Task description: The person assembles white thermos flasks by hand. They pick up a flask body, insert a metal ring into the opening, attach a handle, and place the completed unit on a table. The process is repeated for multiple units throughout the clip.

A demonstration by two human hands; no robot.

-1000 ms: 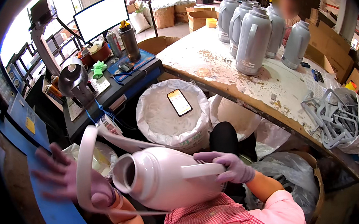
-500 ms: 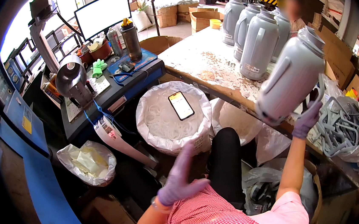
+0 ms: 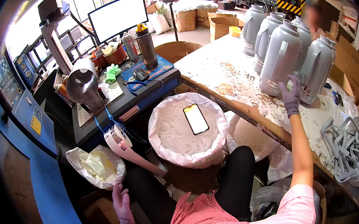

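Several grey thermos jugs with side handles stand upright in a group on the worn white workbench (image 3: pixel 216 68) at my right. My gloved right hand (image 3: pixel 291 96) is open with its fingers apart, at the near side of the group. It is beside the lower part of the front thermos jug (image 3: pixel 280 58) and the rightmost thermos jug (image 3: pixel 319 70); whether it touches either I cannot tell. My gloved left hand (image 3: pixel 123 207) is low at the left by my thigh, empty, its fingers stretched upward, just under a small white bag of waste (image 3: pixel 96 166).
A large white sack of clear rings (image 3: pixel 185 130) stands before my knees, with a phone (image 3: pixel 196 119) lying on it. Grey plastic handles (image 3: pixel 349 148) fill a bag at the right. A machine with a metal cup-shaped holder (image 3: pixel 84 82) stands at the left near a monitor (image 3: pixel 118 18).
The tilted thermos jug that my right hand held now stands upright on the bench with the others, released. My left hand has moved down and left. The view has shifted slightly.
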